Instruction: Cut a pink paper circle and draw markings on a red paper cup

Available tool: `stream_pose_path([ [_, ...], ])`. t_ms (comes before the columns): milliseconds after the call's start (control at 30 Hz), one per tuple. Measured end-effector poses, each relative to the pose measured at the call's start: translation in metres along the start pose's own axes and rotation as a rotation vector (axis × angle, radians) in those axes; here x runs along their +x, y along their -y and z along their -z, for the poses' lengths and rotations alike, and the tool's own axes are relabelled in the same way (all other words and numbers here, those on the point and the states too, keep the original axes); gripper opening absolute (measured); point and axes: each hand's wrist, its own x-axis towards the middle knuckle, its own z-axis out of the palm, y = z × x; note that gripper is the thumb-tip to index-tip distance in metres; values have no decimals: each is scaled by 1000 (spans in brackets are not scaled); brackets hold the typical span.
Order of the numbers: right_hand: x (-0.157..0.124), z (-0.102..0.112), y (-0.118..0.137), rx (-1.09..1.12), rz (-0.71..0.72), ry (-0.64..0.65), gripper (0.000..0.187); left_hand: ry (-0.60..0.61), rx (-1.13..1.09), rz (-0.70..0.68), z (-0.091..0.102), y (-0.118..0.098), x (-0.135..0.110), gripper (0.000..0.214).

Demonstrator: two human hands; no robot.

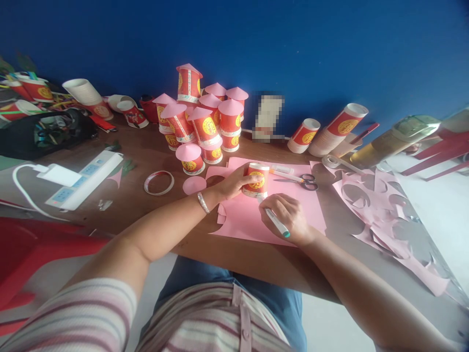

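My left hand (234, 182) is closed around a red paper cup (257, 183) with a yellow round emblem. The cup stands over a stack of pink paper sheets (256, 225), its pale rim facing up. In my right hand (286, 212) is a white marker (277, 223) with a green end, pointing toward the cup's base; its tip is hidden by my fingers. Scissors (307, 182) with black handles and a thin orange-and-white tool (284, 173) lie behind the cup on the pink paper. A pink paper disc (194, 185) sits left of my left hand.
Several red cups with pink cone tops (208, 124) are stacked at the back. Nested cups (337, 127), a tape roll (331, 162) and a gold bottle (388, 139) stand right. Cut pink scraps (388, 220) cover the right side. A power strip (86, 178) and tape ring (159, 183) lie left.
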Motion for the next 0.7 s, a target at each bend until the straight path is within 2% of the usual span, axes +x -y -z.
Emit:
stream_pose_path([
  [433,2,2,0,68,-7,2,23,-3,42,-1,-3,-5,-2,44],
  [700,1,4,2,125,16,-11,28,-5,1,-10,3,3,2,39],
])
